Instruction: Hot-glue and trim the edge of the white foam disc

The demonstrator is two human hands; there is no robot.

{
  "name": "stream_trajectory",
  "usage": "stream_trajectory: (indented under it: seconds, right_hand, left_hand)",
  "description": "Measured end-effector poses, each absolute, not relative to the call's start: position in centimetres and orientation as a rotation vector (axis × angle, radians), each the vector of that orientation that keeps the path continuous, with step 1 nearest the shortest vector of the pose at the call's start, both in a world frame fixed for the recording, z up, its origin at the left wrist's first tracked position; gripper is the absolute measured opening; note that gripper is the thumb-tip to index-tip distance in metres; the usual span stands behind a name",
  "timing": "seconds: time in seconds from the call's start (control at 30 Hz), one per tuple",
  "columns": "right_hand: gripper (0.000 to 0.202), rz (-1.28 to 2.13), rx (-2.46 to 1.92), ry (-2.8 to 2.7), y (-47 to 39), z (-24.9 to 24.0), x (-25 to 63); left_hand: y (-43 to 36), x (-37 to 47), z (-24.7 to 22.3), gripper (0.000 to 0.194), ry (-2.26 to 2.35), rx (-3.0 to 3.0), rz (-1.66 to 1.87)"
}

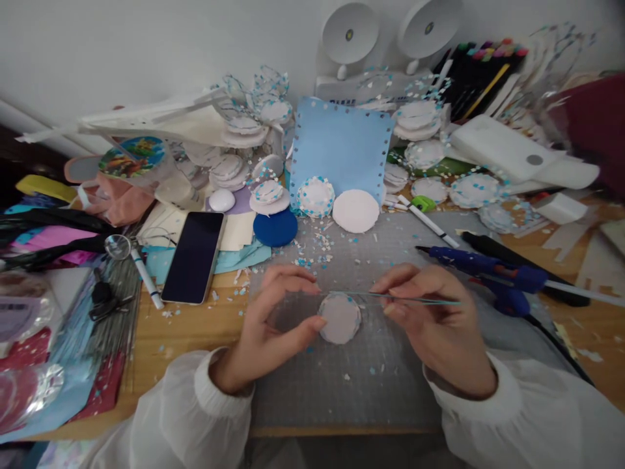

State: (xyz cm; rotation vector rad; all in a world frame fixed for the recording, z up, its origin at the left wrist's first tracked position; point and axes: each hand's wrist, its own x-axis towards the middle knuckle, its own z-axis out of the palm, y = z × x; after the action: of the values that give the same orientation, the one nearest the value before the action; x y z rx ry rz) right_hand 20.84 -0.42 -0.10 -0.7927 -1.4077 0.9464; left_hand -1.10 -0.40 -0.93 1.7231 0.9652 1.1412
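A small round white paper disc (340, 319) with a ragged, blue-flecked edge is in front of me, over the grey cutting mat (342, 397). My left hand (278, 312) is at its left side, thumb tip at the rim and forefinger apart above it. My right hand (430, 312) is closed in a pinch on a thin blue-green strip (430, 300), whose far end reaches left across the disc's top edge. Whether that end touches the disc or my left fingertips, I cannot tell.
A blue glue gun (488, 267) lies at right, its cord trailing down. Left of the mat is a phone (194, 257). Behind stand a blue card (342, 143), a white oval (356, 210), a dark blue disc (275, 227) and a twin-headed lamp (350, 34). Paper scraps litter the mat.
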Motion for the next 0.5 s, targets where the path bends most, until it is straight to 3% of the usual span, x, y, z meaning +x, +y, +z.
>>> stream_trajectory:
  seconds: [0.23, 0.5]
  right_hand:
    - [0.023, 0.997, -0.783, -1.502, -0.78, 0.0, 20.57]
    - [0.026, 0.984, -0.839, -1.534, -1.11, 0.35, 20.45]
  left_hand:
    - [-0.49, -0.7, -0.65, 0.009, 0.88, 1.555, 1.151]
    - [-0.09, -0.27, -0.56, 0.002, 0.934, 1.398, 1.149]
